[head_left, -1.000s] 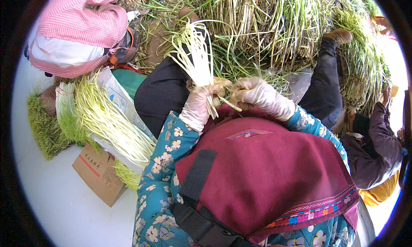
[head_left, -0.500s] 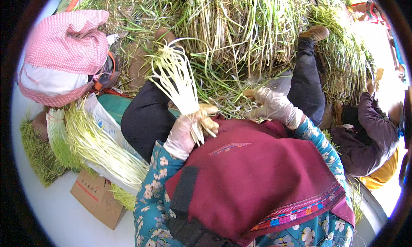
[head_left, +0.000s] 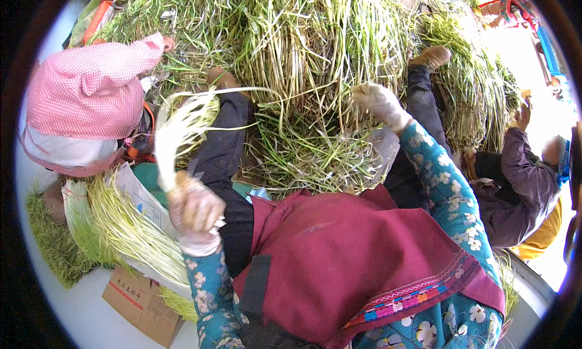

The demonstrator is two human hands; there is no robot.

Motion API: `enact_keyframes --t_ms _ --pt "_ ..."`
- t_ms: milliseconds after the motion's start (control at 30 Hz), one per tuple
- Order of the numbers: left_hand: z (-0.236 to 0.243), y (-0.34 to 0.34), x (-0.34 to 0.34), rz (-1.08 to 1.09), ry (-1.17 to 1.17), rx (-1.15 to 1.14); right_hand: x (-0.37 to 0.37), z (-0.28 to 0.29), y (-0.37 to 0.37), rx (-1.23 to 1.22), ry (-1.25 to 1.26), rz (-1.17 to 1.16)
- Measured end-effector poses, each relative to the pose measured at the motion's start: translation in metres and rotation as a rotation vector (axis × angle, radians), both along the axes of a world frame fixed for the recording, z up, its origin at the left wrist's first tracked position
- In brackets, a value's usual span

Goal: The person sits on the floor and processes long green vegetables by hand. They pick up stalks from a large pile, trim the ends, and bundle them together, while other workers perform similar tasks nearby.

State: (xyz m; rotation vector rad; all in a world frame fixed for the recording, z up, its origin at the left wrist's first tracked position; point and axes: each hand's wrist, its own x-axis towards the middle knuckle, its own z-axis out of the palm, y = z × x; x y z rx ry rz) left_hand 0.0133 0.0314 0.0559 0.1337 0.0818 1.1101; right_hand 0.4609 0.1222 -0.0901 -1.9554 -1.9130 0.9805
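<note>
My left hand (head_left: 195, 212), in a thin pale glove, is closed around the lower ends of a bunch of white-green stalks (head_left: 170, 137). Their tops are bent over and smeared by motion. A few long stalks trail from the bunch toward the pile. My right hand (head_left: 381, 103), gloved too, reaches out to a big heap of long green stalks (head_left: 321, 52). Its fingers are curled together at the heap's near face; what they pinch is too small to make out. Loose cut leaves (head_left: 315, 161) lie between my legs.
Trimmed pale stalks (head_left: 142, 228) lie on a white sack at my left, near a cardboard piece (head_left: 139, 300). A person in a pink checked head covering (head_left: 85, 94) sits left. Another person in a dark purple sleeve (head_left: 515, 191) sits right. A maroon apron (head_left: 351, 258) covers my lap.
My left hand has swung left and down with the bunch, whose tops now bend over. My right hand has moved forward from near my lap to the heap.
</note>
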Motion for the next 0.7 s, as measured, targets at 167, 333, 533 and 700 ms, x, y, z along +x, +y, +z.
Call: enact_keyframes --t_ms 167,333,533,700 --pt "0.013 -0.003 0.002 0.279 0.132 0.024 -0.036 -0.024 0.043 0.007 -0.358 -0.050" --pt "-0.026 -0.023 0.050 0.107 0.078 -0.267 -0.037 -0.051 0.047 0.045 -0.481 -0.108" --pt "-0.048 -0.025 0.050 -0.096 0.087 -0.168 0.018 0.013 0.027 -0.088 0.640 -0.640" --pt "-0.063 -0.023 0.047 -0.097 0.118 -0.120 0.051 0.140 -0.017 0.081 1.312 -0.349"
